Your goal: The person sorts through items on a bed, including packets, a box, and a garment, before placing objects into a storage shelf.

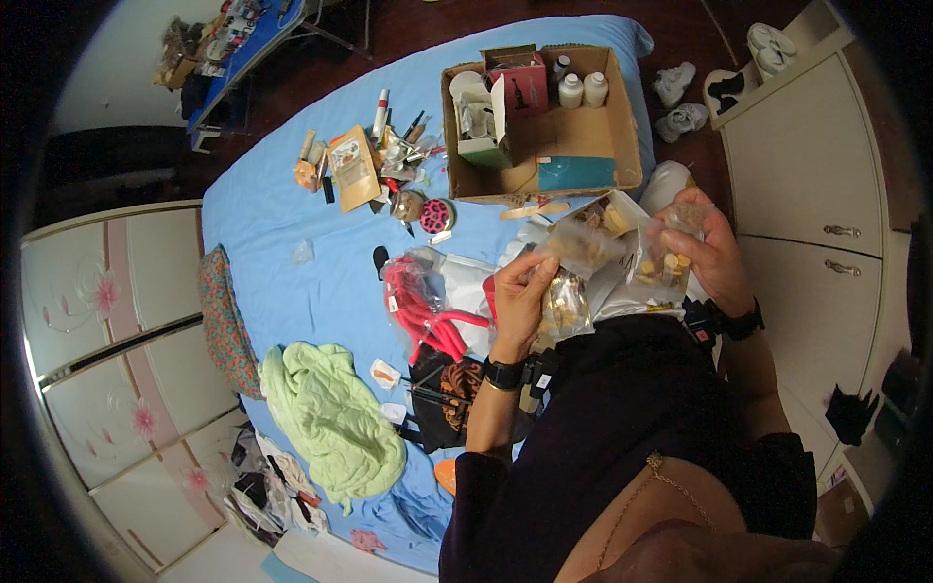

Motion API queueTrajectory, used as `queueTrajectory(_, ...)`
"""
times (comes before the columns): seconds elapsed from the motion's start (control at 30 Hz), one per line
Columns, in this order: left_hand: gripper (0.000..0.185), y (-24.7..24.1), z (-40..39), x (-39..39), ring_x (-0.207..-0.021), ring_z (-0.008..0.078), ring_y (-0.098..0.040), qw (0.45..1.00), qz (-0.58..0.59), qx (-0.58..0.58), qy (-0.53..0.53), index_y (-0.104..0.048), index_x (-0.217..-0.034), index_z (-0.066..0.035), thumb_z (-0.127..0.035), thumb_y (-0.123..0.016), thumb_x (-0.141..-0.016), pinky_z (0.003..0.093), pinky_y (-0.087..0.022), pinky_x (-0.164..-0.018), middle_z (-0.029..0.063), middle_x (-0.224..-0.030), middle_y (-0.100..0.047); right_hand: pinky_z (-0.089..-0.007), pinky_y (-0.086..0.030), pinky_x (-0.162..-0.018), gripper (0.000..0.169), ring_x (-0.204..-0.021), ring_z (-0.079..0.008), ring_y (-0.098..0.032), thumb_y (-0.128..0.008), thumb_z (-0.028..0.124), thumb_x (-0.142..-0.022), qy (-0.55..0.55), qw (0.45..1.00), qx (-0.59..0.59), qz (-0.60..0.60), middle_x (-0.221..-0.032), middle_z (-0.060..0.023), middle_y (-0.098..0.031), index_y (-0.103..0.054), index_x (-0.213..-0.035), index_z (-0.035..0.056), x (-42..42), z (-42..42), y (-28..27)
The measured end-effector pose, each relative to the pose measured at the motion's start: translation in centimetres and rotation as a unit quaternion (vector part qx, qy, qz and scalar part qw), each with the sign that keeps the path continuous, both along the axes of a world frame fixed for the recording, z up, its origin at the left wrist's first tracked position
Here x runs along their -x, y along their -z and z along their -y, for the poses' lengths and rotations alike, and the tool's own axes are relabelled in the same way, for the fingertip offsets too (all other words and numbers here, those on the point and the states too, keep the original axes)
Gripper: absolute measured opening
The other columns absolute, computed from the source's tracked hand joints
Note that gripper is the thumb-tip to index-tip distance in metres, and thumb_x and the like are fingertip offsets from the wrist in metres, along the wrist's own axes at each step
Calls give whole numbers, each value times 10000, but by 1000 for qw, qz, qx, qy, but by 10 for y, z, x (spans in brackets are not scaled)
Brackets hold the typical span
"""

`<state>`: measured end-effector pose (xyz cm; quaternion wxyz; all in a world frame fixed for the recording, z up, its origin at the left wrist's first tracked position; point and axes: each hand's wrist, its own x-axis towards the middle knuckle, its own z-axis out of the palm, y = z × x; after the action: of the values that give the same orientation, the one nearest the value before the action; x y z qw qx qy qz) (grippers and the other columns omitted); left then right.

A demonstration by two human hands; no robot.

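My left hand [523, 299] pinches the edge of a clear plastic bag [579, 251] with brownish contents, held over an open white box [628, 211]. Opposite it, my right hand [703, 251] grips another clear bag [660, 270] that shows yellow, coin-like pieces, with a further small bag of brownish stuff bunched in the fingers. Below my left hand lies a clear packet with gold-coloured pieces [567, 304]. White plastic packaging rests by my lap. Left of my left hand are red foam rods [430, 313] in clear plastic.
An open cardboard box [630, 146] with white bottles [571, 90] and smaller boxes stands on the blue bed sheet [291, 211]. Cosmetics, a kraft pouch [355, 169] and a pink leopard-print round case [436, 216] lie left of it. A green quilted cloth [328, 423] is at lower left.
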<state>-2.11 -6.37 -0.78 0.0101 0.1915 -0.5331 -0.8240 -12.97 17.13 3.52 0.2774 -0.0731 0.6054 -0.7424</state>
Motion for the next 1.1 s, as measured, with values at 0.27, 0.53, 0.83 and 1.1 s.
queueTrajectory(0.27, 115, -4, -4, -8, -773, 62, -573, 999, -10, 37, -10, -670, -946, 4, -66, -637, -861, 195, -457, -673, 29, -869, -654, -275, -479, -826, 205, -925, -146, -617, -586, 49, -850, 28, 999, 30, 8, -959, -92, -640, -475, -1021, 32, -1, 4, 6)
queueTrajectory(0.53, 125, 3, -2, -2, -755, 56, -547, 999, 17, 36, 3, -663, -958, 11, -70, -632, -868, 189, -430, -681, 13, -865, -647, -244, -454, -815, 238, -903, -97, -574, -599, 74, -875, 50, 998, -13, -45, -943, -48, -603, -471, -1068, 19, -2, 7, 10)
queueTrajectory(0.83, 128, -3, -5, -6, -779, 56, -549, 999, 21, 33, 12, -662, -965, 6, -72, -633, -868, 198, -434, -696, 9, -860, -649, -242, -438, -835, 277, -924, -89, -542, -601, 94, -884, 73, 994, -48, -65, -989, -39, -579, -476, -1120, 18, -2, 9, 9)
queueTrajectory(1.1, 128, 4, -6, -6, -795, 58, -559, 997, 43, 39, 44, -669, -968, -7, -82, -630, -872, 199, -441, -724, 15, -882, -656, -265, -450, -835, 232, -925, -106, -552, -624, 119, -868, 30, 998, 40, 31, -982, -32, -582, -503, -1038, 19, -1, 11, 0)
